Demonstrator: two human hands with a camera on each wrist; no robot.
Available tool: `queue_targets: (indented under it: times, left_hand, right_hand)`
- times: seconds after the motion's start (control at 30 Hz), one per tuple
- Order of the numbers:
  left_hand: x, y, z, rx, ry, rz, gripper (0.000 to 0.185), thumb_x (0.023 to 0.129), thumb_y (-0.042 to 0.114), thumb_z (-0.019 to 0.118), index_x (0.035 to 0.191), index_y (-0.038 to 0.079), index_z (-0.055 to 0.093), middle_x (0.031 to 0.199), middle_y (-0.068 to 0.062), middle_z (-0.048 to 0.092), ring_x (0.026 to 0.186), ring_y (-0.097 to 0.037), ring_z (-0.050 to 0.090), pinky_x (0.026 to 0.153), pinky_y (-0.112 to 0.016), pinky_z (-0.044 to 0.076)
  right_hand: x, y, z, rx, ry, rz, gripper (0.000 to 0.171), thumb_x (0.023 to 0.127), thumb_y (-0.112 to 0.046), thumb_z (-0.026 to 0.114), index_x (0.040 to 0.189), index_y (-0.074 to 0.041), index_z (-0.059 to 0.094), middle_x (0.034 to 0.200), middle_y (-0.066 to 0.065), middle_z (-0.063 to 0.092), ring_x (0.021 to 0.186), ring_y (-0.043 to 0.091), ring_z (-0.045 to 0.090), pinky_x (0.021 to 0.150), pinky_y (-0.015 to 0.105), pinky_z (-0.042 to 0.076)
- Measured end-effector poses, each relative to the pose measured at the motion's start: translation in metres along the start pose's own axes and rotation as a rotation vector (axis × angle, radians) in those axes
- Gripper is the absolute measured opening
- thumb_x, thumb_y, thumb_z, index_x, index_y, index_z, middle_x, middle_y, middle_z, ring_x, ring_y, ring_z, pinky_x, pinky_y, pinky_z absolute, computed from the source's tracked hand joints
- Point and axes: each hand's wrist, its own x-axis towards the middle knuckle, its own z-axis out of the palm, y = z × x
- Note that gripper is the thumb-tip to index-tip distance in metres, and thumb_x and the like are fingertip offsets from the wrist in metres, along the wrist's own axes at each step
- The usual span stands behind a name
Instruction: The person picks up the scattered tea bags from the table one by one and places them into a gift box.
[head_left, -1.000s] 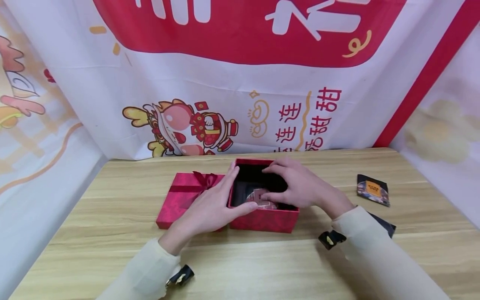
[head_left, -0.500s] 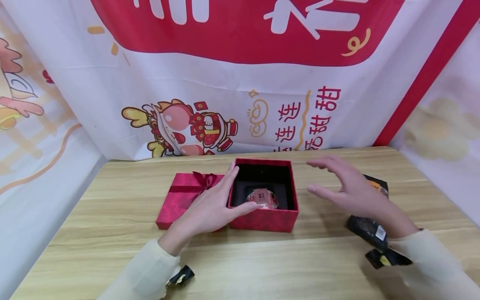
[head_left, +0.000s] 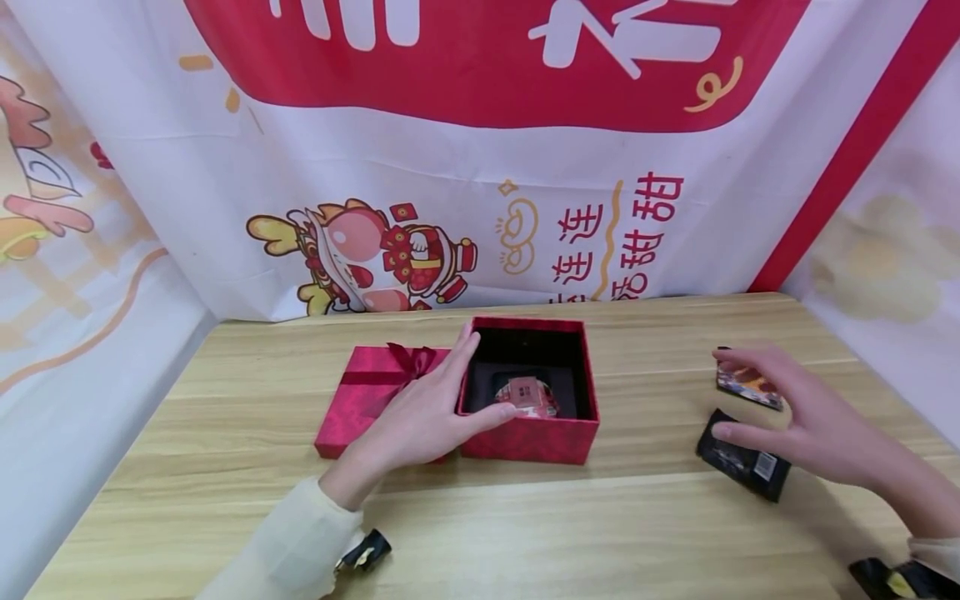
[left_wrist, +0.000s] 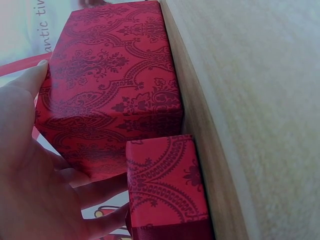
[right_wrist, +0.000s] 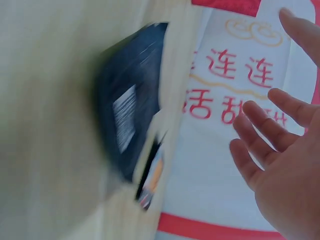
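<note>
plainly, the left hand [head_left: 420,417] lies just left of the frame's centre with straight, relaxed fingers spread against the left wall of the open red patterned cardboard box [head_left: 529,437], thumb along its front edge; it grips nothing, only presses and steadies, so the box sits square on the table. the left wrist view shows the same palm [left_wrist: 30,170] flat beside the box's damask-printed side [left_wrist: 110,85]. the right hand [head_left: 810,417], at the right of the frame, hovers open with fingers apart and empty above two small dark foil packets: a black one with a white barcode label [head_left: 742,462] just under the thumb, and another with an orange print [head_left: 748,385] beneath the fingertips. whether a finger touches either i cannot tell; the right wrist view is blurred, showing only the splayed fingers [right_wrist: 280,150] and the barcode packet [right_wrist: 131,115]. inside the box, low in its black lining, rests a small round wrapped sweet with a reddish label [head_left: 527,397]. the red lid with a dark ribbon bow [head_left: 375,387] lies bow-up, touching the box's left side, partly under the left hand. all sit on a pale wooden table [head_left: 525,533] backed by a red-and-white festive banner [head_left: 480,150].
</note>
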Motion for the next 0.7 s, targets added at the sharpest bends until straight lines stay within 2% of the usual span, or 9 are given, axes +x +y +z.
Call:
queue_targets:
  times: [0.07,0.13,0.23,0.37,0.53,0.7]
  left_hand:
    - [0.001,0.000,0.000,-0.001,0.001,0.002,0.114,0.084,0.089,0.058,0.170,0.041,0.002,0.177,0.021,0.005,0.155,-0.028,0.044,0.116,-0.061,0.047]
    - [0.001,0.000,0.001,-0.003,0.000,0.004,0.113,0.084,0.089,0.058,0.170,0.041,0.002,0.177,0.021,0.005,0.156,-0.027,0.044,0.116,-0.061,0.047]
    - [0.002,0.000,0.001,-0.006,0.001,0.005,0.114,0.084,0.090,0.058,0.170,0.042,0.002,0.177,0.022,0.005,0.155,-0.027,0.045,0.115,-0.061,0.048]
    - [0.002,0.000,0.001,-0.007,0.004,0.006,0.115,0.082,0.093,0.056,0.170,0.042,0.001,0.178,0.021,0.007,0.154,-0.027,0.046,0.115,-0.061,0.049]
    - [0.001,-0.001,0.002,-0.011,-0.006,0.002,0.114,0.083,0.093,0.055,0.170,0.043,0.001,0.177,0.022,0.005,0.157,-0.027,0.042,0.116,-0.061,0.048]
    - [0.001,-0.001,0.001,-0.011,-0.001,0.000,0.115,0.082,0.093,0.055,0.170,0.043,0.000,0.177,0.021,0.006,0.158,-0.026,0.040,0.116,-0.062,0.048]
  right_hand:
    - [-0.007,0.009,0.000,-0.014,-0.025,0.007,0.086,0.081,-0.023,0.095,0.155,-0.023,0.051,0.140,-0.009,0.057,0.115,-0.016,0.048,0.092,0.006,0.037]
    - [-0.015,0.017,-0.001,-0.039,-0.058,0.049,0.087,0.081,-0.026,0.094,0.155,-0.020,0.050,0.141,-0.002,0.058,0.113,-0.009,0.049,0.089,0.010,0.041]
    - [-0.022,0.025,-0.003,-0.074,-0.146,0.152,0.089,0.084,-0.034,0.092,0.155,-0.009,0.046,0.142,0.016,0.057,0.116,0.013,0.057,0.081,0.016,0.049]
    - [-0.026,0.032,-0.004,-0.124,-0.255,0.263,0.099,0.085,-0.045,0.089,0.156,0.001,0.039,0.140,0.031,0.051,0.110,0.040,0.063,0.071,0.024,0.054]
    - [-0.030,0.036,-0.002,-0.132,-0.285,0.292,0.102,0.084,-0.048,0.090,0.157,0.000,0.039,0.134,0.035,0.049,0.104,0.035,0.065,0.069,0.025,0.053]
    - [-0.030,0.039,0.007,-0.156,-0.263,0.247,0.102,0.075,-0.050,0.095,0.152,-0.004,0.048,0.131,0.030,0.053,0.104,0.033,0.064,0.074,0.029,0.050]
